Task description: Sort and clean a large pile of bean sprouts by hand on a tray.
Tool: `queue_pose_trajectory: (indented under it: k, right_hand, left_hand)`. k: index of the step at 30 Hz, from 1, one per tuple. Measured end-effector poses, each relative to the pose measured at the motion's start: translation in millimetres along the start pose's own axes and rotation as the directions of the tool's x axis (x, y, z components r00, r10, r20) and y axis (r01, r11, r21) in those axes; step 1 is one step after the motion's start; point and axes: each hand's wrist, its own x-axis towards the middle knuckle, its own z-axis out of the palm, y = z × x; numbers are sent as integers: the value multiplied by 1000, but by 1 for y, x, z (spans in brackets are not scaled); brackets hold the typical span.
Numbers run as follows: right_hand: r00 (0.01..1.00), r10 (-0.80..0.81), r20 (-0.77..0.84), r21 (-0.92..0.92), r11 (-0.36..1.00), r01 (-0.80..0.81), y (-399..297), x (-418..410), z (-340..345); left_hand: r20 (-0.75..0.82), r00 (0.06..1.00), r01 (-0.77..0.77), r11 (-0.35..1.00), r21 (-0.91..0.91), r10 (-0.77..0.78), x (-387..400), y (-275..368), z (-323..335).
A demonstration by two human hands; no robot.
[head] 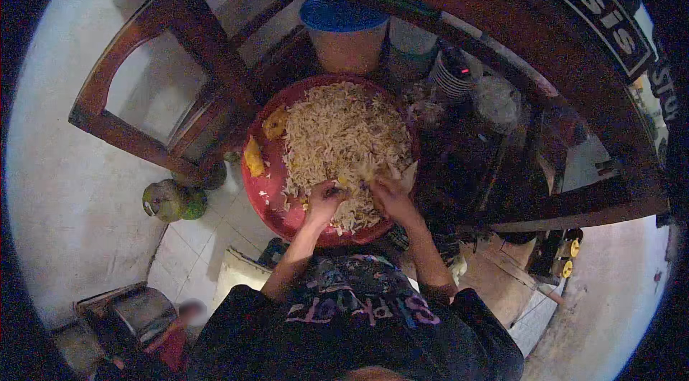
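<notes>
A wide red plastic basin (277, 163) stands before me, heaped with pale shredded food (344, 133) whose exact kind I cannot tell. My left hand (326, 199) is over the near part of the heap, its fingers curled inward by a small pale-yellow bit. Close by on the right, my right hand (390, 197) bends its fingers down at the shreds. Dim, grainy light hides whether either hand pinches a piece. Two yellow-orange pieces, one upright-looking chunk (253, 157) and one rounder lump (275, 122), lie along the basin's left side.
Behind the basin stands a bucket (344, 47) with a blue rim. Stacked cups (452, 77) and a clear plastic bag (496, 104) are to its right. A wooden frame (177, 66) rises at left, above green gas cylinders (171, 200). A person (171, 346) is at lower left.
</notes>
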Motion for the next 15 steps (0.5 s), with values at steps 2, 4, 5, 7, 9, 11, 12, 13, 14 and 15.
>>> queue_pose_trajectory:
  k: [2, 4, 5, 7, 9, 11, 12, 13, 14, 15]
  right_hand:
    - [830, -304, 467, -174, 889, 424, 12, -6, 6]
    - [929, -102, 355, -172, 970, 172, -33, -13, 1]
    - [963, 122, 240, -139, 986, -90, -50, -14, -2]
    - [979, 99, 178, -62, 994, -89, -2, 6, -7]
    - [987, 69, 147, 14, 997, -71, 5, 9, -5]
    - [906, -103, 411, -92, 984, 154, -32, -15, -2]
    - [911, -100, 400, -94, 984, 149, -23, -16, 2]
    - [919, -305, 251, -67, 941, 331, -11, -11, 9]
    - [863, -496, 93, -71, 862, 502, 1, -7, 14]
    - [863, -496, 95, -70, 862, 503, 4, -3, 13]
  left_hand:
    - [31, 999, -23, 999, 27, 22, -1, 4, 2]
    - [39, 998, -42, 998, 46, 40, -2, 0, -3]
    - [10, 999, -47, 999, 0, 47, -2, -3, -5]
    - [14, 998, -57, 997, -44, 57, 2, -5, 2]
    - [76, 997, -34, 999, 34, 32, 10, -11, -3]
    - [69, 997, -47, 996, 77, 42, 8, -11, -7]
    - [82, 995, -67, 990, 122, 57, 8, -10, -5]
    - [84, 995, -69, 990, 122, 59, 9, -12, -4]
    - [81, 995, -55, 997, 50, 50, 10, -17, -5]
    - [75, 996, -36, 999, -21, 38, 10, -16, -5]
